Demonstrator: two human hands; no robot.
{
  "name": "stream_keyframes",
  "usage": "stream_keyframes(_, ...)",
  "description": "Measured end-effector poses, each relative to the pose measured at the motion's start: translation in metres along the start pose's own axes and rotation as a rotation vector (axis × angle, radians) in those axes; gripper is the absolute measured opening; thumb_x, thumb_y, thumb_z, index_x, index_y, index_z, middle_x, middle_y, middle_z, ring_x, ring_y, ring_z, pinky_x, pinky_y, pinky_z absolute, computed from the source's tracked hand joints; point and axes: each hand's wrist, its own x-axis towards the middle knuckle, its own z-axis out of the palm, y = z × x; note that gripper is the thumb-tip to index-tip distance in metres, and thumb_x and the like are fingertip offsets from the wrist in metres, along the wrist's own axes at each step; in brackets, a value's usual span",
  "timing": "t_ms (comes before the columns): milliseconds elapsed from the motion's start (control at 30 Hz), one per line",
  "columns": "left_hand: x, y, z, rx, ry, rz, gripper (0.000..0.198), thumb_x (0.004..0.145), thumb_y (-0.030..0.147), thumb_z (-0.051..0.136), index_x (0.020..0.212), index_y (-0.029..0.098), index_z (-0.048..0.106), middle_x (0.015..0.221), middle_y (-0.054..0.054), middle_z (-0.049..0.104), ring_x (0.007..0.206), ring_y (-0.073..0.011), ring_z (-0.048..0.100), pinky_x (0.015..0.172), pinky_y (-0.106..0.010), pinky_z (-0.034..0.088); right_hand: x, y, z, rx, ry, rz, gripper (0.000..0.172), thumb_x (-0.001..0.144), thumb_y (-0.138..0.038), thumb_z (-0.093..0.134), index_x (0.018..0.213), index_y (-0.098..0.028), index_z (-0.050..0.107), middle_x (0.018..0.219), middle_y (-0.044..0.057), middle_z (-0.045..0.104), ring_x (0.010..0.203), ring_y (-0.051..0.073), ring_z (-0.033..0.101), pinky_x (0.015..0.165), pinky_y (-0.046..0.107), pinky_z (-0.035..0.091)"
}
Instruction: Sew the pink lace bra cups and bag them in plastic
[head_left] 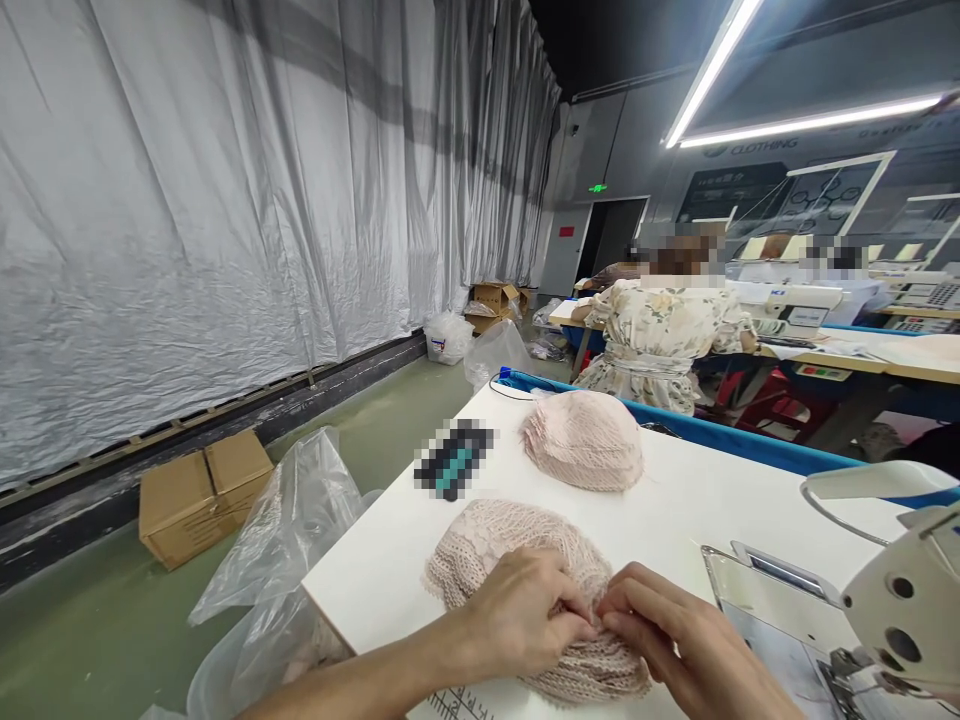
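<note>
A pale pink stack of lace bra cups (517,530) lies on the white table in front of me. My left hand (529,610) rests over it, thumb and fingers pinched on the lace near the stack's right side. Close beside it, my right hand (667,630) pinches the same lace, its fingertips almost meeting the left ones. The exact edge between the fingertips is hidden. Farther back on the table sits a second pink lace stack (585,440), untouched by either hand.
To my right stands a white sewing machine (907,590). A blurred dark object (454,458) lies at the table's left edge. Plastic bags (292,510) and a cardboard box (202,495) are on the floor to the left. A person in a floral top (664,330) sits ahead.
</note>
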Motion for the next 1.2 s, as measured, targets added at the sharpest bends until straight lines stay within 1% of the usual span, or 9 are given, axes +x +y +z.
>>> stream_keyframes(233,0.006,0.004,0.008,0.128,-0.042,-0.038,0.017,0.076,0.018,0.063,0.087,0.016,0.076,0.076,-0.002,0.059,0.072,-0.0154,0.054,0.067,-0.024,0.04,-0.003,0.003,0.003,0.05,0.019,0.048,0.037,0.098,-0.036,0.033,0.069,-0.024,0.052,0.066,-0.003,0.055,0.054,0.012,0.051,0.054,0.024,0.04)
stream_keyframes(367,0.009,0.005,0.013,0.194,-0.046,-0.036,0.019,0.078,0.015,0.056,0.083,0.015,0.075,0.076,-0.003,0.061,0.072,-0.0163,0.054,0.066,-0.026,0.039,-0.007,0.013,0.003,0.027,-0.051,0.002,0.034,0.098,-0.035,0.033,0.075,-0.025,0.056,0.067,-0.003,0.056,0.054,0.012,0.054,0.055,0.023,0.042)
stream_keyframes(500,0.009,0.005,0.013,0.219,-0.048,-0.024,0.019,0.077,0.012,0.053,0.081,0.012,0.071,0.082,-0.005,0.062,0.077,-0.0172,0.055,0.068,-0.026,0.039,-0.012,0.016,0.003,0.047,0.03,0.023,0.028,0.098,-0.034,0.033,0.088,-0.027,0.058,0.077,-0.003,0.058,0.051,0.011,0.053,0.055,0.023,0.045)
stream_keyframes(567,0.007,0.006,0.011,0.222,-0.053,-0.02,0.019,0.08,0.013,0.051,0.082,0.013,0.07,0.083,-0.005,0.062,0.077,-0.0167,0.055,0.068,-0.026,0.04,-0.014,0.016,0.001,0.042,0.041,0.016,0.022,0.098,-0.033,0.037,0.092,-0.029,0.058,0.083,-0.003,0.06,0.056,0.011,0.056,0.059,0.021,0.047)
stream_keyframes(667,0.006,0.009,0.008,0.22,-0.071,-0.021,0.021,0.084,0.02,0.051,0.084,0.016,0.072,0.084,-0.004,0.062,0.077,-0.0162,0.055,0.069,-0.026,0.04,-0.014,0.018,-0.001,0.016,-0.022,-0.043,0.015,0.096,-0.033,0.044,0.092,-0.03,0.059,0.091,-0.001,0.063,0.072,0.012,0.064,0.065,0.019,0.049)
stream_keyframes(800,0.008,0.01,0.009,0.227,-0.087,-0.049,0.018,0.081,0.026,0.058,0.085,0.017,0.073,0.083,-0.005,0.063,0.078,-0.0182,0.056,0.069,-0.027,0.041,-0.014,0.019,0.002,0.009,-0.064,-0.04,0.02,0.098,-0.035,0.041,0.091,-0.029,0.058,0.092,0.0,0.062,0.077,0.013,0.065,0.066,0.019,0.049)
stream_keyframes(933,0.01,0.008,0.011,0.231,-0.077,-0.047,0.021,0.081,0.02,0.051,0.079,0.015,0.071,0.081,-0.005,0.062,0.076,-0.0174,0.054,0.069,-0.027,0.04,-0.017,0.014,0.006,0.051,0.011,-0.01,0.03,0.1,-0.037,0.033,0.088,-0.027,0.058,0.087,0.0,0.06,0.07,0.013,0.063,0.062,0.021,0.048)
stream_keyframes(1033,0.01,0.007,0.012,0.218,-0.07,-0.046,0.021,0.079,0.017,0.049,0.073,0.014,0.069,0.078,-0.005,0.061,0.074,-0.0164,0.052,0.067,-0.027,0.039,-0.018,0.012,0.005,0.076,0.055,-0.011,0.031,0.1,-0.038,0.031,0.09,-0.028,0.059,0.083,0.0,0.061,0.062,0.012,0.06,0.06,0.022,0.048)
stream_keyframes(1200,0.012,0.008,0.011,0.157,-0.041,-0.08,0.018,0.075,0.016,0.05,0.067,0.015,0.066,0.075,-0.002,0.058,0.071,-0.0145,0.049,0.065,-0.025,0.037,-0.016,0.014,0.003,0.001,0.079,-0.044,0.018,0.096,-0.038,0.044,0.097,-0.029,0.06,0.092,0.002,0.064,0.063,0.012,0.063,0.06,0.021,0.051)
